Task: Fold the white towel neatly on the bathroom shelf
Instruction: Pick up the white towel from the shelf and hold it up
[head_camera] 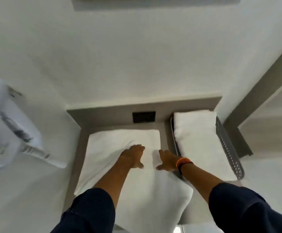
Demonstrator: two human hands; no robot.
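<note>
A white towel [113, 148] lies spread flat on the grey bathroom shelf [83, 132], its near corner hanging over the front edge. My left hand [133, 156] rests palm down on the towel's middle, fingers apart. My right hand [167, 159], with orange and black bands on its wrist, presses flat on the towel beside it, close to the towel's right edge. Neither hand grips the cloth. Dark sleeves cover both forearms.
A grey perforated basket [227, 148] holding another folded white towel [199, 140] stands on the shelf's right. A black socket plate [144, 116] sits in the shelf's back wall. A white appliance with a cord [10, 132] hangs at the left. White walls enclose the niche.
</note>
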